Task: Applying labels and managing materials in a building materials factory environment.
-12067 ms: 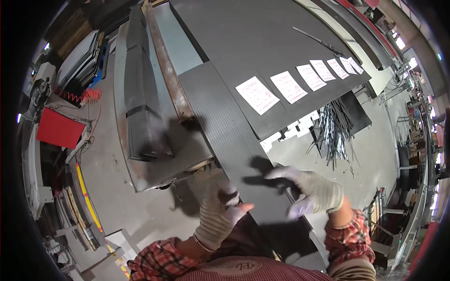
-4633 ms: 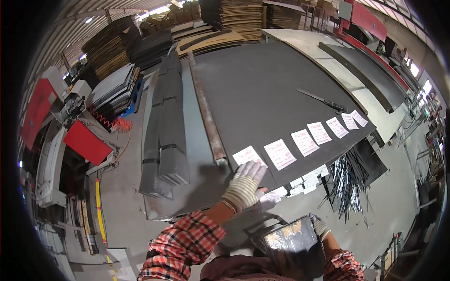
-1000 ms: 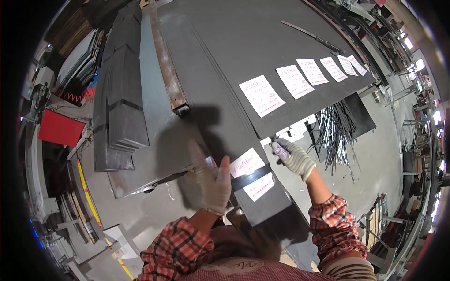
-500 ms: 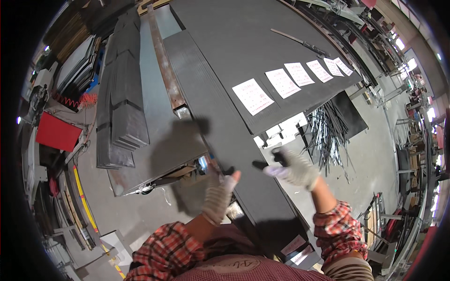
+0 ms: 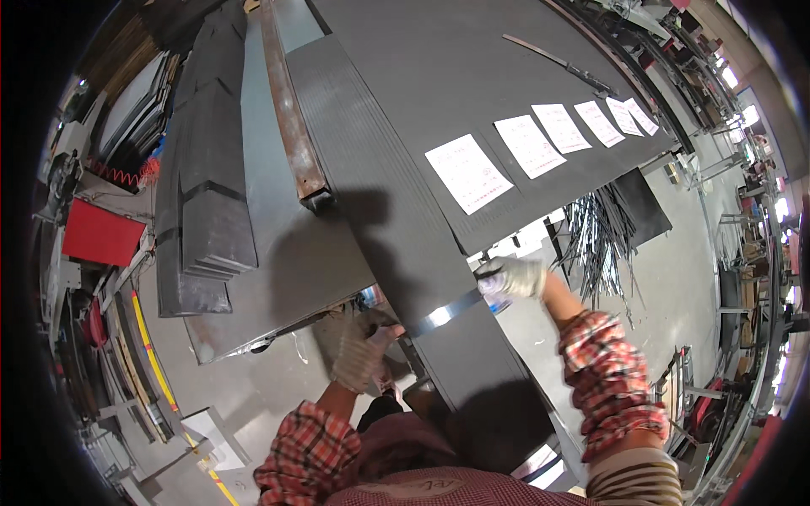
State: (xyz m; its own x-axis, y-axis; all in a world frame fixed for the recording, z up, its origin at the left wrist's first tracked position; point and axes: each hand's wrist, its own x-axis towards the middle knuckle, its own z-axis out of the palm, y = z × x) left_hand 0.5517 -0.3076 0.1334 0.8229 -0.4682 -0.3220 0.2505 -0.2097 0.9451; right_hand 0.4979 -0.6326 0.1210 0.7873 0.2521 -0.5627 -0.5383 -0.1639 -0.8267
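A shiny strap (image 5: pixel 443 314) lies crosswise over a long stack of dark grey panels (image 5: pixel 396 211). At the stack's right edge, my gloved right hand (image 5: pixel 516 279) is closed around that end of the strap. Beside the left edge is my gloved left hand (image 5: pixel 363 350), with thumb and fingers drawn together at the strap's other end. It is somewhat blurred and in shadow. Both gloves are pale and leave some fingertips uncovered or dark.
Several white printed sheets (image 5: pixel 468 173) lie on the large dark panel pile ahead, with a long thin tool (image 5: pixel 561 63) beyond them. Bundled grey panels (image 5: pixel 215 211) and a rusty metal beam (image 5: pixel 289 110) are at left. Loose dark straps (image 5: pixel 599 240) hang at right.
The shiny strap now shows across the stack between my hands. My right hand has moved slightly down and closed; my left hand has shifted a little left.
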